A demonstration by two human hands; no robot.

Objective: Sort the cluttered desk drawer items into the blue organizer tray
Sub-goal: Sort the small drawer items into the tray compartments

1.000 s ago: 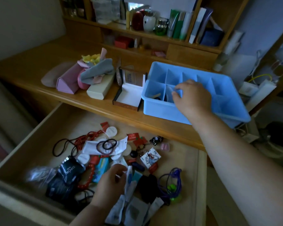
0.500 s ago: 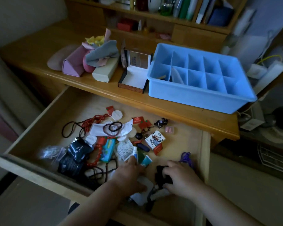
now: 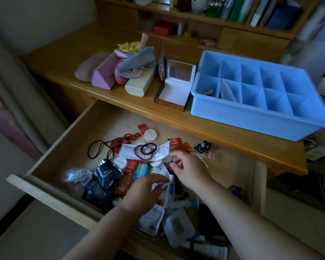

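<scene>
Honestly, both hands are deep in the drawer (image 3: 105,117) clutter.
Right hand (image 3: 190,170) has its fingers curled, pinching something small I can't make out; left hand (image 3: 142,195) fingers grip a white sachet (image 3: 160,184). Blue organizer tray (image 3: 255,117) waits on the tabletop (image 3: 223,136) just behind, probably for short trips.

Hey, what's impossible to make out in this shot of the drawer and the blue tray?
All in the head view:
- What the right hand pinches: too small, hidden by fingers.
- Sachets under the left hand: motion blur.
- Contents of the blue tray's front-left cells: hidden by its wall.
- Tubes at the drawer's front: cut off by the bottom edge.
</scene>
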